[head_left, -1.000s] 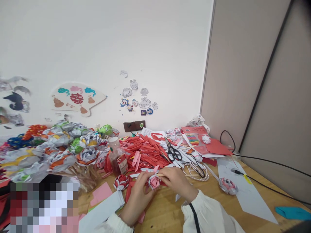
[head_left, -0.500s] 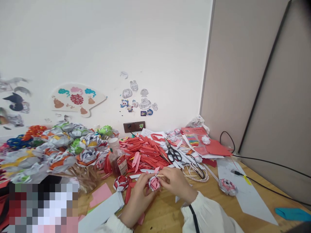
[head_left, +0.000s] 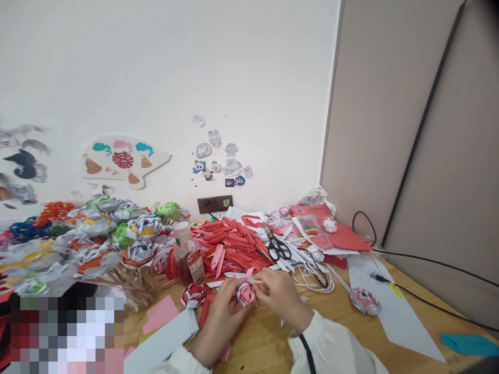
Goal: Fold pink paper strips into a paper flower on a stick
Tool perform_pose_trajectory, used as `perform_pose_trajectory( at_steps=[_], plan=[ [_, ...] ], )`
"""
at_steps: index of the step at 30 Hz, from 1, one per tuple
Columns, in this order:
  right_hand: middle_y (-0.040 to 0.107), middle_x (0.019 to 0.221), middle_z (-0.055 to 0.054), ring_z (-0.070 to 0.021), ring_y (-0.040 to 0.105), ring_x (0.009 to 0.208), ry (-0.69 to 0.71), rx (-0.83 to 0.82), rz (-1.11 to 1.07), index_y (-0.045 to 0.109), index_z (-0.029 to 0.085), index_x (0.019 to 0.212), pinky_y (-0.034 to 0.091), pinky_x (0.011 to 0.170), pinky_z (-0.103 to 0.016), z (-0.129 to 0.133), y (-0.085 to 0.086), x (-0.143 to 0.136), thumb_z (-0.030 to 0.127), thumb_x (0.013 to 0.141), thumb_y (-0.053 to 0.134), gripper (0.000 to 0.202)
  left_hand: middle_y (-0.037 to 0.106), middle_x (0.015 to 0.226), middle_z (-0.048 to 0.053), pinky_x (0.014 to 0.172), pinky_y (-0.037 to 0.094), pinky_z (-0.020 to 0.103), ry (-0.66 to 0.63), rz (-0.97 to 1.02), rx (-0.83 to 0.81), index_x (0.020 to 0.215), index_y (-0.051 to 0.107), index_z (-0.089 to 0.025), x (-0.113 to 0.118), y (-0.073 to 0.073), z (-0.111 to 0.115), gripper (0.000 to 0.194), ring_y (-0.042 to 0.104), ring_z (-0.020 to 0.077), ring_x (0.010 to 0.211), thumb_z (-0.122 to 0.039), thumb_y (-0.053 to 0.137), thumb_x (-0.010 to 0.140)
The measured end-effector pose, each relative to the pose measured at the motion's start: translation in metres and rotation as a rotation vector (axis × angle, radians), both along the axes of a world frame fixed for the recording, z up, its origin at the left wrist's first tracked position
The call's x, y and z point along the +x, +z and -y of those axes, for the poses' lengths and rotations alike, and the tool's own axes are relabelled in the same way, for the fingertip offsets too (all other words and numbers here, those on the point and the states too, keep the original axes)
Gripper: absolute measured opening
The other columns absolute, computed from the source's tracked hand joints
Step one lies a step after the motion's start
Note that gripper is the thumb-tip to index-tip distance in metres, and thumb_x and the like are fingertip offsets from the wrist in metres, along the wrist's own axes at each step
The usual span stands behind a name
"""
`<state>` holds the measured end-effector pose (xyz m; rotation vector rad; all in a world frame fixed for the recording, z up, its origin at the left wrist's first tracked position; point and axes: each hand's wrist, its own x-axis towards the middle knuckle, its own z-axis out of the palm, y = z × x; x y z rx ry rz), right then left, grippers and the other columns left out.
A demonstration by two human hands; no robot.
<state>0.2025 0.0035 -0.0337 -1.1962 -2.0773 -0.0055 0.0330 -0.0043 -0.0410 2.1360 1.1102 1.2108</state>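
Note:
Between the fingers and thumb of my left hand (head_left: 223, 313) sits a folded pink-and-white paper flower (head_left: 246, 294). My right hand (head_left: 281, 294) pinches a thin wooden stick (head_left: 306, 284), its near end at the flower's upper right edge. Whether the tip enters the petals I cannot tell. A red-and-white paper flower (head_left: 194, 295) lies left of my left hand. Just beyond both hands spreads a heap of folded red paper strips (head_left: 234, 241), with black-handled scissors (head_left: 278, 248) at its right side.
A jar of brownish liquid (head_left: 183, 254) stands behind the red flower. Many paper flowers (head_left: 97, 226) crowd the left side. White paper sheets (head_left: 161, 337) lie at front left. To the right are a pearl string (head_left: 330, 283), a stemmed flower (head_left: 365, 301) and a black cable (head_left: 432, 301).
My hands keep the same hold on the flower and the stick. The whole picture has shifted only very slightly.

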Motion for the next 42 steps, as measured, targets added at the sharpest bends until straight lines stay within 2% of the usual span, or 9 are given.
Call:
perform_pose_trajectory(
  at_steps=[7, 12, 17, 26, 32, 38, 42],
  plan=[
    [0.064, 0.08, -0.001, -0.0143, 0.057, 0.074, 0.084, 0.018, 0.036, 0.061, 0.02, 0.088, 0.035, 0.064, -0.022, -0.004, -0.009, -0.002, 0.013, 0.082, 0.051, 0.013, 0.06, 0.1, 0.008, 0.083, 0.045, 0.038, 0.018, 0.004, 0.004, 0.103, 0.057, -0.023, 0.0, 0.0, 0.001, 0.034, 0.056, 0.0233, 0.096, -0.024, 0.063, 0.07],
    [0.064, 0.079, -0.001, -0.0139, 0.058, 0.073, 0.087, -0.034, -0.009, 0.06, 0.02, 0.085, 0.036, 0.064, -0.022, -0.003, -0.004, 0.0, 0.016, 0.083, 0.051, 0.011, 0.06, 0.1, 0.007, 0.083, 0.045, 0.038, -0.009, 0.007, -0.008, 0.104, 0.058, -0.023, -0.001, 0.001, 0.002, 0.033, 0.055, 0.023, 0.096, -0.021, 0.062, 0.071],
    [0.065, 0.078, 0.0, -0.0134, 0.059, 0.072, 0.108, -0.089, -0.035, 0.061, 0.02, 0.082, 0.035, 0.062, -0.021, -0.002, 0.003, 0.003, 0.023, 0.085, 0.051, 0.011, 0.059, 0.101, 0.008, 0.084, 0.044, 0.038, -0.005, -0.013, -0.014, 0.104, 0.058, -0.024, 0.0, 0.003, 0.002, 0.032, 0.055, 0.0233, 0.096, -0.025, 0.062, 0.072],
    [0.066, 0.08, 0.001, -0.0129, 0.059, 0.072, 0.109, -0.127, -0.077, 0.06, 0.021, 0.087, 0.035, 0.062, -0.02, 0.002, 0.007, 0.002, 0.023, 0.083, 0.053, 0.009, 0.06, 0.098, 0.007, 0.083, 0.045, 0.037, 0.0, -0.012, 0.007, 0.102, 0.06, -0.025, 0.0, 0.003, 0.002, 0.033, 0.056, 0.023, 0.094, -0.023, 0.064, 0.07],
    [0.065, 0.079, 0.002, -0.0117, 0.059, 0.071, 0.21, -0.187, -0.103, 0.062, 0.022, 0.084, 0.037, 0.061, -0.019, 0.003, 0.011, 0.004, 0.028, 0.086, 0.05, 0.013, 0.06, 0.096, 0.006, 0.081, 0.046, 0.035, -0.047, -0.025, -0.007, 0.101, 0.061, -0.026, -0.001, 0.004, 0.003, 0.032, 0.056, 0.0221, 0.093, -0.018, 0.062, 0.07],
    [0.065, 0.078, 0.0, -0.0132, 0.058, 0.072, 0.065, -0.111, -0.081, 0.061, 0.02, 0.083, 0.036, 0.063, -0.021, 0.001, 0.007, 0.004, 0.026, 0.084, 0.053, 0.01, 0.059, 0.102, 0.008, 0.085, 0.044, 0.04, 0.001, -0.026, -0.01, 0.104, 0.059, -0.025, -0.001, 0.0, 0.0, 0.033, 0.054, 0.0246, 0.098, -0.026, 0.062, 0.071],
    [0.064, 0.076, -0.001, -0.0138, 0.058, 0.071, 0.048, -0.022, 0.006, 0.06, 0.02, 0.083, 0.036, 0.063, -0.022, -0.002, -0.001, 0.0, 0.025, 0.087, 0.048, 0.014, 0.059, 0.098, 0.008, 0.083, 0.045, 0.04, 0.015, -0.014, 0.012, 0.105, 0.058, -0.024, -0.001, -0.001, -0.001, 0.035, 0.055, 0.0241, 0.096, -0.02, 0.059, 0.071]
  ],
)
